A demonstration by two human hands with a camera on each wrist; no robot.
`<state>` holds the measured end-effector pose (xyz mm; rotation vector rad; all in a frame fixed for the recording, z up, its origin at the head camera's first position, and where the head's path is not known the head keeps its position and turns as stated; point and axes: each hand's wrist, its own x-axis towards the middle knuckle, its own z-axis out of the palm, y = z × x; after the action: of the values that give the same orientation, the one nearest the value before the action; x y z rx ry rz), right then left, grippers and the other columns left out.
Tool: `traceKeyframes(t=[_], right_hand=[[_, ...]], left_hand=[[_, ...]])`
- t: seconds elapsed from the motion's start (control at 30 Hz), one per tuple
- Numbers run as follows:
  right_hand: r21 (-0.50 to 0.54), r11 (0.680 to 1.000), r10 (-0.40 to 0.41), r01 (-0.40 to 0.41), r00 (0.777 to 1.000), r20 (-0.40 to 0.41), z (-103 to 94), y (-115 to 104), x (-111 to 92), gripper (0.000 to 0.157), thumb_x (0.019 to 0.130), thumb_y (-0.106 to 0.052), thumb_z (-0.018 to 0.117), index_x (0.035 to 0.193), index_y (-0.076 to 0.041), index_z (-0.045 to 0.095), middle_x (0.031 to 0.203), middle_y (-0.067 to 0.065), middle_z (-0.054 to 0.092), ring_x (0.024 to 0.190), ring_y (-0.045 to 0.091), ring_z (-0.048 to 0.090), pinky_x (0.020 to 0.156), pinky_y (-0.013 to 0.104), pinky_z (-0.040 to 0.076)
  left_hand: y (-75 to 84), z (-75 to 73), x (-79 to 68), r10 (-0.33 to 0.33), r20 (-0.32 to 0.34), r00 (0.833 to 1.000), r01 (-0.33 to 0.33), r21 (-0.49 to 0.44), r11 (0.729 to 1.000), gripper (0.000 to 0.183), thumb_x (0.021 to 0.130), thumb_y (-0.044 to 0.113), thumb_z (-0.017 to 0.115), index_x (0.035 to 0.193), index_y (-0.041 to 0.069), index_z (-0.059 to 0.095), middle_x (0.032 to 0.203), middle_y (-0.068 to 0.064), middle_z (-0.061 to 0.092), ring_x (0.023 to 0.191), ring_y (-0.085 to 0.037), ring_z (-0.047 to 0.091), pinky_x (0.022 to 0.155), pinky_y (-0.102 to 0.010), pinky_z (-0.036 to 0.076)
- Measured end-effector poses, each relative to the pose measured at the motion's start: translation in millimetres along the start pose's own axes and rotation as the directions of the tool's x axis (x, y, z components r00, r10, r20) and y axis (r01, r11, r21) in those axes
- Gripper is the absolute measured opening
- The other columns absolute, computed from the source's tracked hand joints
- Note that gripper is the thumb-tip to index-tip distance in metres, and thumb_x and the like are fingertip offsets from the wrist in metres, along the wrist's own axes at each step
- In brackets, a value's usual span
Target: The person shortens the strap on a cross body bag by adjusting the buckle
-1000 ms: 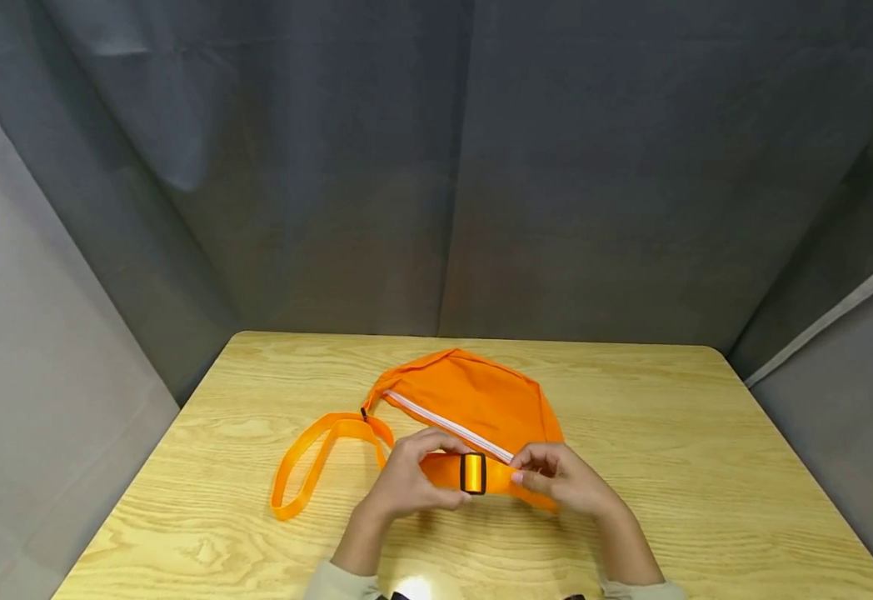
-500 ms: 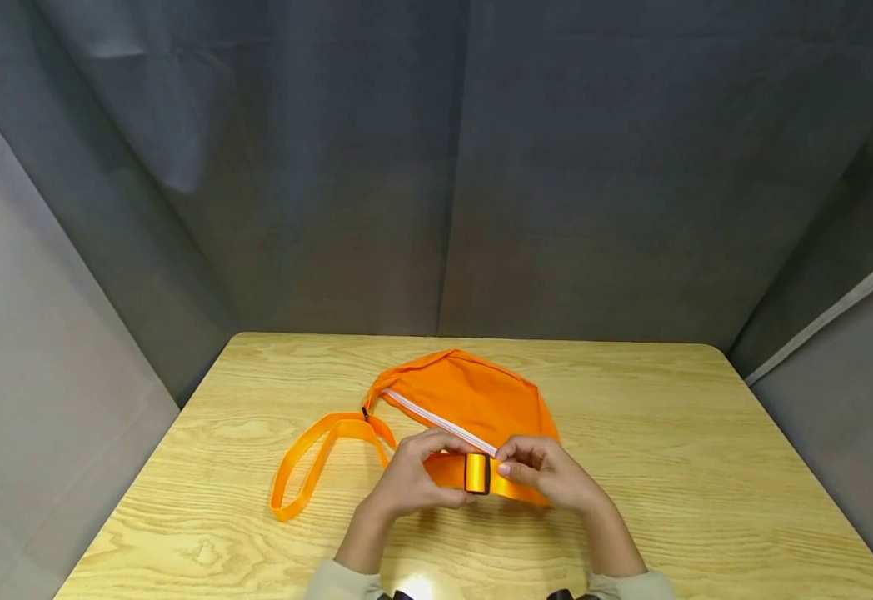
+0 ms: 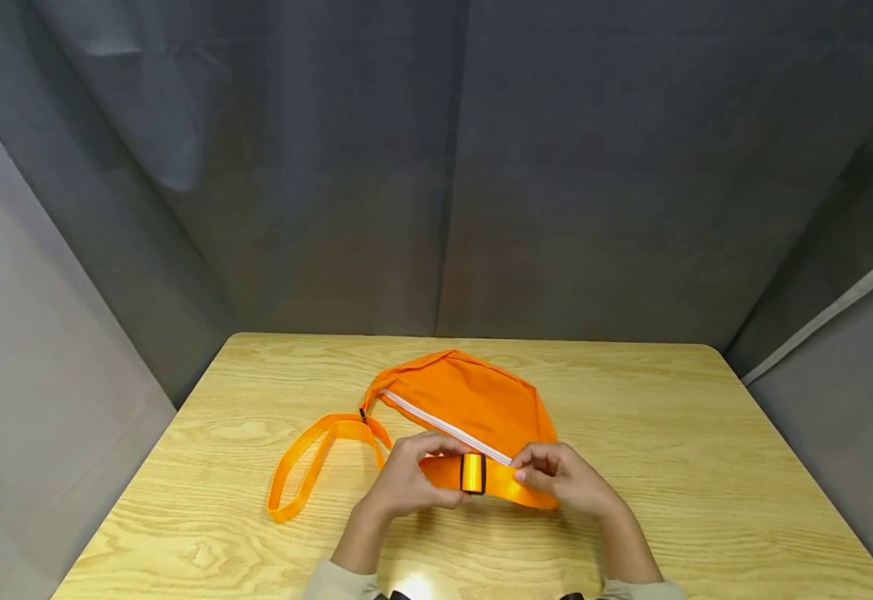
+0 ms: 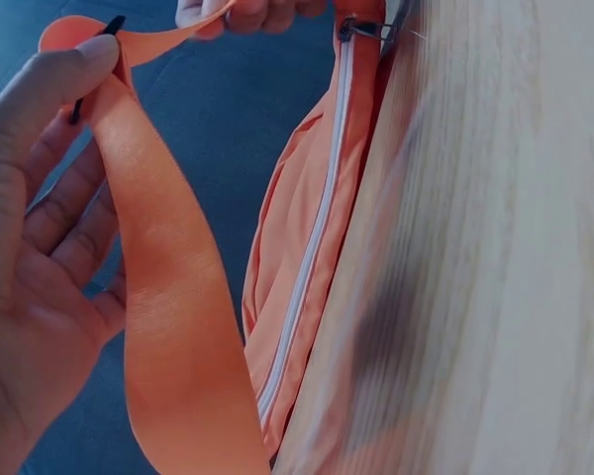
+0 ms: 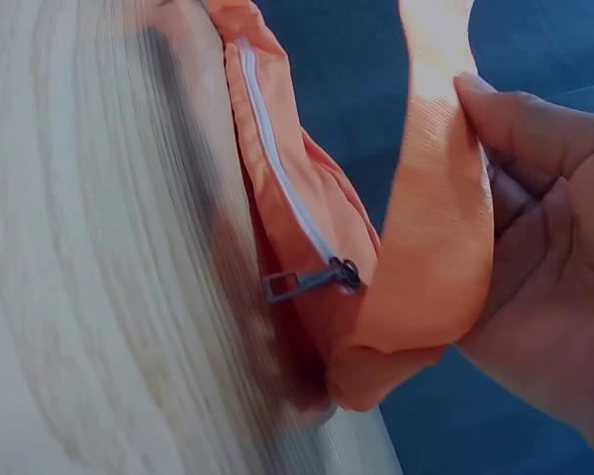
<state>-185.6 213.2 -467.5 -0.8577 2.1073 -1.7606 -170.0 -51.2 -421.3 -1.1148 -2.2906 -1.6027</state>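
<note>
An orange waist bag with a white zipper lies on the table in the head view. Its wide strap is raised in front of it and passes through a black slide buckle. My left hand pinches that buckle between thumb and fingers; the left wrist view shows the thumb on the buckle's edge. To the right, my right hand pinches the strap by its upper edge. In the right wrist view, the strap bends down to the bag's end beside the dark zipper pull.
A loop of the orange strap lies on the wooden table to the left, with a small black fitting where it nears the bag. Grey curtains stand behind the table and at both sides.
My right hand slid left along the strap close to the buckle, then back to the right. The buckle shifted slightly right and back with my left hand. The bag barely moved.
</note>
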Motion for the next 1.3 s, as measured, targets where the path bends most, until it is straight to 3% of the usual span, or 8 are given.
traceKeyframes(t=[0.13,0.27,0.53,0.7,0.87,1.07,1.17,1.3], right_hand=[[0.006,0.999,-0.038,0.039,0.999,-0.035,6.4,-3,4,0.007,0.091,-0.002,0.057,0.092,0.001,0.063,0.071,0.006,0.054,0.058,0.004,0.043,0.049,0.021,0.039],[0.015,0.998,-0.054,0.054,0.998,-0.025,14.3,-6,11,0.007,0.091,-0.002,0.057,0.093,0.002,0.063,0.073,0.008,0.056,0.060,0.004,0.044,0.050,0.020,0.039],[-0.027,0.999,0.034,-0.035,0.999,-0.042,10.3,-8,7,0.015,0.091,-0.006,0.059,0.102,0.003,0.062,0.087,0.014,0.062,0.073,0.012,0.056,0.061,0.023,0.048],[-0.052,0.998,0.036,-0.038,0.999,-0.035,4.7,-5,3,0.011,0.090,-0.005,0.060,0.098,0.003,0.063,0.083,0.014,0.061,0.069,0.011,0.054,0.058,0.023,0.047],[-0.049,0.999,-0.016,0.014,0.999,-0.048,9.4,-5,9,0.007,0.090,-0.002,0.059,0.093,0.003,0.063,0.077,0.013,0.060,0.062,0.006,0.049,0.052,0.020,0.043],[-0.030,1.000,0.005,-0.006,0.998,-0.063,14.5,-9,12,0.010,0.090,-0.002,0.059,0.095,0.005,0.062,0.079,0.015,0.060,0.065,0.007,0.050,0.054,0.020,0.044],[-0.041,0.999,-0.007,0.004,0.997,-0.071,16.4,-12,11,0.013,0.089,-0.003,0.061,0.100,0.004,0.062,0.085,0.013,0.062,0.071,0.011,0.055,0.059,0.022,0.047],[-0.099,0.994,-0.062,0.055,0.996,-0.070,22.6,-14,10,0.033,0.083,-0.006,0.070,0.113,-0.001,0.059,0.096,0.011,0.063,0.084,0.020,0.059,0.072,0.027,0.049]], left_hand=[[-2.7,1.7,-0.3,0.017,0.001,1.000,-0.017,-0.005,1.000,0.043,0.058,-0.001,0.084,0.097,0.003,0.068,0.092,-0.007,0.066,0.082,-0.029,0.061,0.074,-0.040,0.051],[-5.7,4.3,-1.7,0.015,0.009,1.000,-0.015,-0.020,1.000,0.041,0.059,-0.003,0.083,0.097,0.003,0.068,0.093,-0.007,0.065,0.083,-0.031,0.061,0.075,-0.039,0.051],[-7.0,6.3,-2.6,0.027,0.002,1.000,-0.027,-0.021,0.999,0.043,0.058,-0.005,0.083,0.097,0.002,0.067,0.092,-0.007,0.065,0.083,-0.031,0.061,0.075,-0.040,0.051],[-7.7,6.0,-2.2,0.023,0.007,1.000,-0.023,-0.033,0.999,0.044,0.058,-0.007,0.082,0.098,0.000,0.067,0.092,-0.009,0.065,0.082,-0.031,0.061,0.073,-0.040,0.051],[-8.7,6.2,-1.5,0.002,0.010,1.000,-0.002,-0.032,0.999,0.044,0.059,-0.005,0.083,0.100,0.001,0.067,0.094,-0.008,0.065,0.084,-0.030,0.061,0.075,-0.040,0.051],[-9.9,7.6,-2.0,-0.038,0.015,0.999,0.038,-0.035,0.999,0.043,0.061,-0.004,0.083,0.100,0.003,0.067,0.095,-0.006,0.064,0.087,-0.031,0.061,0.078,-0.040,0.050],[-14.5,8.9,-2.4,-0.018,0.003,1.000,0.018,-0.013,1.000,0.044,0.059,-0.002,0.085,0.099,0.003,0.067,0.094,-0.005,0.065,0.087,-0.028,0.061,0.078,-0.037,0.050],[-31.2,13.0,-5.0,-0.026,-0.014,1.000,0.026,0.013,1.000,0.047,0.058,0.002,0.087,0.100,0.008,0.068,0.095,-0.001,0.065,0.088,-0.022,0.061,0.079,-0.034,0.049]])
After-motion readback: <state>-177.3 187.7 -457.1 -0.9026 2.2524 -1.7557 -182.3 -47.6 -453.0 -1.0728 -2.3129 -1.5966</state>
